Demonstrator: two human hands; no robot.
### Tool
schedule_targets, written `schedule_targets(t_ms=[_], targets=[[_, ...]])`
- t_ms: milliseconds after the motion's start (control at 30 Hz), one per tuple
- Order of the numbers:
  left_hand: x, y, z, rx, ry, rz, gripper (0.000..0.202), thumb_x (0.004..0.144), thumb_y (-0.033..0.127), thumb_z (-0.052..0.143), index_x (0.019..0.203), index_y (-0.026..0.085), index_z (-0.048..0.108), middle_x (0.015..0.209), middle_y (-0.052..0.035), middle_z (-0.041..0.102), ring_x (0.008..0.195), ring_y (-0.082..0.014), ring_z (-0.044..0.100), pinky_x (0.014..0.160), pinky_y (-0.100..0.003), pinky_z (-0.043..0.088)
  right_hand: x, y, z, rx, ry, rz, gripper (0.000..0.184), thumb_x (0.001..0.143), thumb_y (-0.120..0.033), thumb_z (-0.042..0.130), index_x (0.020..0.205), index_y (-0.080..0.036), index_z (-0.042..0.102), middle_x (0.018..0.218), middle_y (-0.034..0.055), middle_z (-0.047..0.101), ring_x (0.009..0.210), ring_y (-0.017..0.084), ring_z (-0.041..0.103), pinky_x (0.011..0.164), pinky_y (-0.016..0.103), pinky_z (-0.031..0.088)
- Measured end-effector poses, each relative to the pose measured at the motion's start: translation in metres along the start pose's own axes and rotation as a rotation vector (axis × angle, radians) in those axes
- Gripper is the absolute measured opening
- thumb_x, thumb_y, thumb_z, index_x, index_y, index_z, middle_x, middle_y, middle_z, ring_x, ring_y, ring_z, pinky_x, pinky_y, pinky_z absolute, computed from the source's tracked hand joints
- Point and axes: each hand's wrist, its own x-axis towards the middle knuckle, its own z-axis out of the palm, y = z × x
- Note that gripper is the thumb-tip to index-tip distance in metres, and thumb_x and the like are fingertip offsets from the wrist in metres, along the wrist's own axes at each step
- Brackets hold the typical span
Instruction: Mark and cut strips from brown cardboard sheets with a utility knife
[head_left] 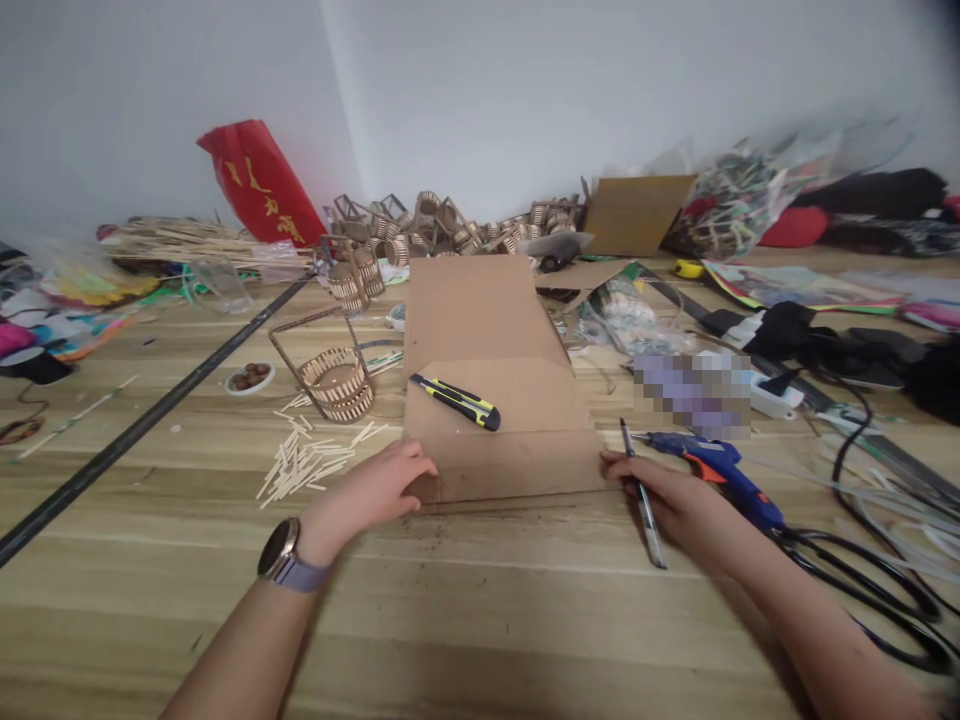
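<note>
A flat brown cardboard piece (480, 330) with creased folds lies in front of me, its near edge towards me. My left hand (386, 482) pinches its near left corner, thumb below the fingers. At the near right corner, the fingertips of my right hand (664, 490) touch the edge. A dark pen (643, 505) slants across those right fingers and appears held in them. On the cardboard rests a black and yellow utility knife (457, 400). A small woven basket with a square handle (330, 375) stands to the left, by a scatter of short sticks (304, 465).
A blue glue gun (720, 470) and black-handled scissors (870, 580) lie beside my right arm. A small dish of brown beads (250, 378) and a long dark bar (150, 415) are at left. Several small baskets (450, 225) and an open box (637, 215) line the wall.
</note>
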Motion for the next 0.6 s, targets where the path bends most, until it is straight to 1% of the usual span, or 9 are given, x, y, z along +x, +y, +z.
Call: schedule_targets(t_ms=[233, 400, 600], targets=[[-0.0006, 0.0006, -0.0016, -0.018, -0.026, -0.024, 0.04, 0.08, 0.004, 0.061, 0.117, 0.02, 0.062, 0.117, -0.0061, 0.058, 0.111, -0.0212, 0.057, 0.097, -0.033, 0.045, -0.001, 0.0024, 0.0015, -0.032, 0.021, -0.02, 0.026, 0.089, -0.025, 0.046, 0.102, -0.027, 0.068, 0.125, 0.0093, 0.071, 0.113, 0.025, 0.068, 0.096, 0.041, 0.056], [0.0004, 0.0012, -0.0019, -0.036, -0.025, -0.027, 0.041, 0.08, 0.003, 0.062, 0.117, 0.02, 0.063, 0.117, -0.0059, 0.059, 0.112, -0.0218, 0.057, 0.098, -0.034, 0.045, -0.0016, 0.0032, 0.0018, -0.048, 0.008, -0.031, 0.027, 0.09, -0.026, 0.044, 0.103, -0.028, 0.068, 0.123, 0.009, 0.071, 0.114, 0.025, 0.067, 0.097, 0.04, 0.055], [0.0016, 0.001, -0.0012, -0.038, -0.037, -0.043, 0.04, 0.08, 0.004, 0.063, 0.116, 0.02, 0.064, 0.117, -0.0063, 0.059, 0.113, -0.0231, 0.056, 0.098, -0.035, 0.045, -0.0019, 0.0032, 0.0014, -0.046, 0.001, -0.048, 0.025, 0.088, -0.024, 0.048, 0.102, -0.025, 0.068, 0.122, 0.0111, 0.072, 0.114, 0.026, 0.068, 0.096, 0.041, 0.055]])
